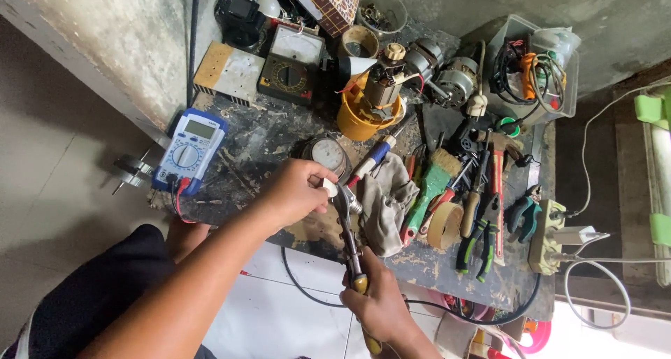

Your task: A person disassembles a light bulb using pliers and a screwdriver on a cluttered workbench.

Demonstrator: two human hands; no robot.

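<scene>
Workbench point(279, 149) in front of me, dark, scuffed top, crammed w/ tools. Clear plastic bin point(567, 86) of cables at the far right corner. Yellow tub point(356, 121) w/ a motor armature point(383, 86) standing in it, far middle. Blue multimeter point(189, 149) at the left edge, red & black leads plugged in; older analog meter point(290, 69) further back. Grey rag point(388, 202) bunched mid-bench, just right of my hands. Green-handled brush point(430, 184) beside it, then a roll of tape point(446, 226), green/black pliers point(486, 237) & a power strip point(549, 237) near the right edge.

My left hand point(297, 191) is closed, fingertips pinching a small white part point(328, 187) right at the head of the pliers point(347, 226). My right hand point(381, 306) is wrapped tight round the pliers' yellow-tipped handles, below the bench edge. Pliers run from that hand up over the near edge of the bench, head touching the white part, just left of the rag. Can't tell if the pliers' head actually bites the part.
</scene>
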